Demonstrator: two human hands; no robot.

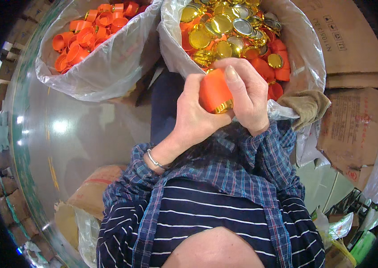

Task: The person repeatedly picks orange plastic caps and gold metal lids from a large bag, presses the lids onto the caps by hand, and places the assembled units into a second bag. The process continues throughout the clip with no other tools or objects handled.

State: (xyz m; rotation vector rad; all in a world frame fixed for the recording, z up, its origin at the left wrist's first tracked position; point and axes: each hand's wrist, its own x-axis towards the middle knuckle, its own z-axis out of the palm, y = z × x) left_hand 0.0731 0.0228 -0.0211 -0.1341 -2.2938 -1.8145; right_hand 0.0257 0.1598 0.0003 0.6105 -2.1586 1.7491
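Note:
Between both hands, in front of my chest, is an orange plastic cap (214, 90) with a gold metal band at its lower end. My left hand (194, 111) wraps its fingers around the left side and underside of the cap. From the right, my right hand (248, 96) closes on it, with the thumb pressed along its side. Just beyond my hands stands a plastic-lined container (307, 49) of gold and silver metal lids (221, 24) mixed with orange caps (262, 68).
At the far left, a clear plastic bag (104, 73) holds several orange cups (86, 35). A brown cloth (307, 107) drapes over the near right rim of the lined container. Cardboard boxes (352, 129) stand on the right. A brown sack (95, 190) lies at my left on the grey floor (81, 143).

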